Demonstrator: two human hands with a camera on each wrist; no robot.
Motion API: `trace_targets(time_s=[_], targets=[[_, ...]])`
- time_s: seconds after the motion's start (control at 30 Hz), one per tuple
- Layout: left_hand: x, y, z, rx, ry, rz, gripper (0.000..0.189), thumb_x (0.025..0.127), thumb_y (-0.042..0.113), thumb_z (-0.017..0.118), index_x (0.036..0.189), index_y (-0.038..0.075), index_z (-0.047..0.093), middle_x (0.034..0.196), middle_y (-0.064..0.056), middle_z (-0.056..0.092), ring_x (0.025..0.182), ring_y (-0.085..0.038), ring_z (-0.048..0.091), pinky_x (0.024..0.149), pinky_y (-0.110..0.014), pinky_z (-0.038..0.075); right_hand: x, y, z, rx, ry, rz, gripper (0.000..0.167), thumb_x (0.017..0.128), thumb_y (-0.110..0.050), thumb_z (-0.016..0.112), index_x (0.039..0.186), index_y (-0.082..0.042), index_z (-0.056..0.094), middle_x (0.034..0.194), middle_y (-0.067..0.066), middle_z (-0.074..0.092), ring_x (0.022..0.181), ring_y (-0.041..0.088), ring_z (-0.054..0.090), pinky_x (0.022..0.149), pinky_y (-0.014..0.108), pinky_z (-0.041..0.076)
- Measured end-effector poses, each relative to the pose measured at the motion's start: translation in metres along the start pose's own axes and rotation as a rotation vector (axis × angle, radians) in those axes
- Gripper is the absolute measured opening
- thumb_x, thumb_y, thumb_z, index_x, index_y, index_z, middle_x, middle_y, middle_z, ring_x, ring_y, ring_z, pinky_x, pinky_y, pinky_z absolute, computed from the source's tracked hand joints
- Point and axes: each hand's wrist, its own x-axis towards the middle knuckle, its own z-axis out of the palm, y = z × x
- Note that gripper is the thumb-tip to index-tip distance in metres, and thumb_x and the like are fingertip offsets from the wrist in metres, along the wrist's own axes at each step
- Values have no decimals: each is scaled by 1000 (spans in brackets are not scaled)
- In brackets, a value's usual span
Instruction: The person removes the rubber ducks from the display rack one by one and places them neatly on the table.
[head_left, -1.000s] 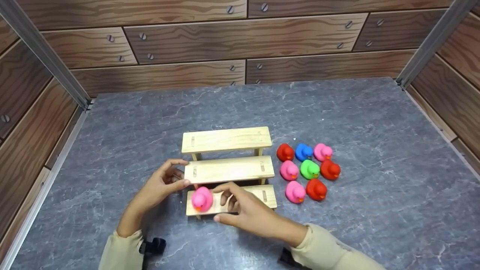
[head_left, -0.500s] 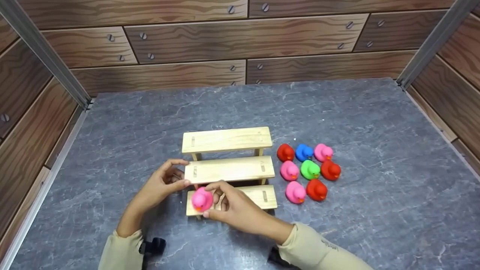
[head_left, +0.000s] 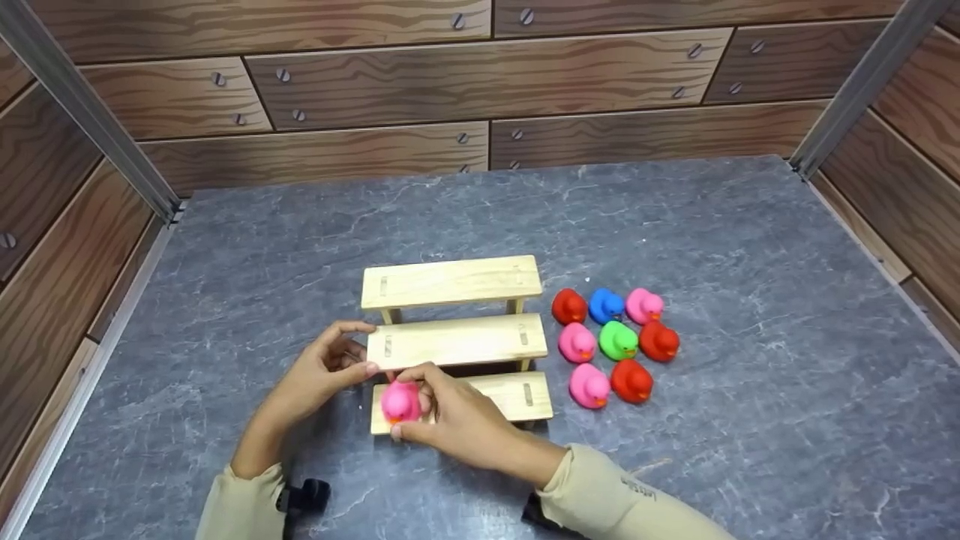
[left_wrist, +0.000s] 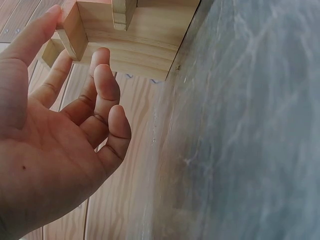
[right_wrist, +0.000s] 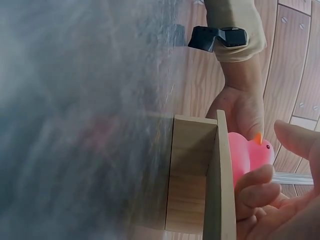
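A pink rubber duck (head_left: 400,405) sits at the left end of the lowest step (head_left: 517,397) of a pale wooden three-tier stand. My right hand (head_left: 461,420) is around the duck, with curled fingers against its side and the thumb in front. In the right wrist view the thumb (right_wrist: 297,140) shows a small gap from the duck (right_wrist: 252,155). With thumb and forefinger, my left hand (head_left: 322,373) pinches the left end of the middle step (head_left: 457,343). Its other fingers (left_wrist: 107,85) hang loosely beside the wooden side piece (left_wrist: 74,31).
Right of the stand, several rubber ducks stand in rows: a blue duck (head_left: 605,305), a green duck (head_left: 619,341), red ones and pink ones. The top step (head_left: 450,281) is at the back. Wood-patterned walls (head_left: 480,82) enclose the grey marbled tabletop (head_left: 300,232).
My right hand has moved left along the lowest step, from beside the pink duck to around it. My left hand has stayed at the end of the middle step.
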Motion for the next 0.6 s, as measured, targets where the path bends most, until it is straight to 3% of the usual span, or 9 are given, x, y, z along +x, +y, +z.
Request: trace_targets(time_s=[0.23,0.6], targets=[[-1,1,-1,7,4,-7,50,88,12,69,132,4,47,101,-10,60,83,-13,59,71,-26,49,3,-4,3,-133,35,26,49,78,-33,78,121,-22,57,81,-5,56,67,2,47,59,20,41],[-1,2,1,2,14,-22,50,88,12,70,131,3,48,100,-10,59,83,-14,59,70,-25,48,5,-3,5,-154,48,21,39,79,-32,77,114,-21,64,78,-9,54,65,0,46,58,18,39]])
